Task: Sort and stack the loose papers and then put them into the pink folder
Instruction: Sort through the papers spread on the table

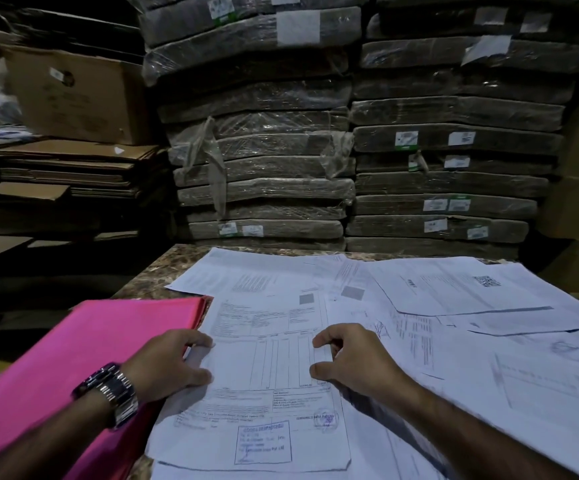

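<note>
A closed pink folder [84,355] lies at the table's left, its near end hanging over the front edge. Loose white printed papers [454,306] are spread overlapping across the rest of the table. On top, in front of me, lies an invoice sheet [267,372] with a blue stamp near its bottom. My left hand [174,362], with a metal watch on its wrist, holds the sheet's left edge with curled fingers and thumb. My right hand [350,362] grips the right edge, index finger and thumb curled onto the paper.
The marble-patterned table [156,275] shows bare only at its far left corner. Behind it rise two tall stacks of plastic-wrapped bundles [267,161]. Flattened cardboard [70,168] and a brown carton [73,91] fill the dark left side.
</note>
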`<state>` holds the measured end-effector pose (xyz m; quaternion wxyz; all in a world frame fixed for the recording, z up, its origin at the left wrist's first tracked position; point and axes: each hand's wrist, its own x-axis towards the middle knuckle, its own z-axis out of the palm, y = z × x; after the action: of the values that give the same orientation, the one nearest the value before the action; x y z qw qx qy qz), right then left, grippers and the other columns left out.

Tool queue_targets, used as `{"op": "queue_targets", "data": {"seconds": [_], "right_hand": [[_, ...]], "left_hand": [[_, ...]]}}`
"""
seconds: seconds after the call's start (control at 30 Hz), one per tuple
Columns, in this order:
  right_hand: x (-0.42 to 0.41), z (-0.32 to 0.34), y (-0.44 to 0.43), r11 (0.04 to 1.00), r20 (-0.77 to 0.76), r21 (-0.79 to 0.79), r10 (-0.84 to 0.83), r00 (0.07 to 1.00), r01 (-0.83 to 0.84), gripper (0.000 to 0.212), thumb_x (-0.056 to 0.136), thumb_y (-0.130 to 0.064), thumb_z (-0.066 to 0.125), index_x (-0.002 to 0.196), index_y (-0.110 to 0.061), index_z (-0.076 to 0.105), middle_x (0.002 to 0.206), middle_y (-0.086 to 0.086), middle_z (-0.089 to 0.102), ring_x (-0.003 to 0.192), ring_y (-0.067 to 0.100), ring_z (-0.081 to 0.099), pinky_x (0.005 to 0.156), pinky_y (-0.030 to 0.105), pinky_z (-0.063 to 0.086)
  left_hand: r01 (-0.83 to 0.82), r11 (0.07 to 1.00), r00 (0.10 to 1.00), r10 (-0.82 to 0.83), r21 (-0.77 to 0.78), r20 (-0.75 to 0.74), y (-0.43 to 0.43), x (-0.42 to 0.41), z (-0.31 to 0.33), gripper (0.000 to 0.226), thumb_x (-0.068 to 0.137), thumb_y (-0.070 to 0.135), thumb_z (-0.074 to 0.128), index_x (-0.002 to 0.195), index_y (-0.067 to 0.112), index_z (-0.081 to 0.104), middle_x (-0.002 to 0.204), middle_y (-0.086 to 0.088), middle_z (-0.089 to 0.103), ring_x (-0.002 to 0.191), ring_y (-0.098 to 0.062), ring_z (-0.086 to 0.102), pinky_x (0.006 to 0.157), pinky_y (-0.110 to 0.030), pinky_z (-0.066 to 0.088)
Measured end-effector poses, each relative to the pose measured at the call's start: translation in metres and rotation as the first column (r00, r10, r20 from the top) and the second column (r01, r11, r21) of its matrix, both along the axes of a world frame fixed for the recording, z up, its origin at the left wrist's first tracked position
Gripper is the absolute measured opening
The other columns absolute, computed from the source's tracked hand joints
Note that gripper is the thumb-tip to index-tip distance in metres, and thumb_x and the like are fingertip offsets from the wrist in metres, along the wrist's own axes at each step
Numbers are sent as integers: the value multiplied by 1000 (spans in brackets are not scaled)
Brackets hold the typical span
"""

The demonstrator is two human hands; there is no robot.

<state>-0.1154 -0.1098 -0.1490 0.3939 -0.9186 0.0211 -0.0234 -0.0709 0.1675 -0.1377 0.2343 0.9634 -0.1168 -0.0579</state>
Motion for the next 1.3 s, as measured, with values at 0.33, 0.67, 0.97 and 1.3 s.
{"op": "queue_targets", "data": {"seconds": [0.33, 0.67, 0.97, 1.3], "right_hand": [[-2, -8, 3, 986, 102, -164, -18, 995, 35, 55, 70, -30, 85, 119, -15, 64, 97, -5, 54, 86, 9, 50, 65, 12, 38], [-3, -10, 3, 978, 109, -199, -47, 993, 68, 55, 76, -33, 79, 123, -12, 61, 121, 0, 60, 109, 13, 54, 84, 20, 46], [-6, -6, -2, 987, 106, -139, -66, 992, 80, 46, 75, -28, 79, 115, -9, 66, 94, -7, 54, 88, 8, 50, 71, 17, 41], [5, 7, -38, 969, 53, 9, -248, 967, 248, 42, 78, -29, 79, 113, -9, 68, 104, 6, 70, 92, 17, 65, 73, 24, 52]], "left_hand": [[-18, 983, 997, 4, 183, 78, -8, -6, 1, 55, 75, 45, 73, 124, 29, 54, 134, 8, 51, 118, -10, 49, 94, -22, 40], [-32, 959, 998, 15, 283, 63, -19, -4, 4, 59, 74, 49, 72, 125, 26, 54, 135, 7, 51, 120, -12, 49, 94, -22, 40], [-17, 935, 1000, 14, 354, 11, -25, 2, 10, 62, 73, 49, 73, 127, 26, 52, 134, 5, 51, 120, -14, 49, 93, -23, 41], [-31, 978, 996, 14, 208, 84, -67, 14, 18, 70, 72, 48, 74, 131, 23, 47, 136, -4, 45, 114, -19, 50, 93, -31, 45]]}}
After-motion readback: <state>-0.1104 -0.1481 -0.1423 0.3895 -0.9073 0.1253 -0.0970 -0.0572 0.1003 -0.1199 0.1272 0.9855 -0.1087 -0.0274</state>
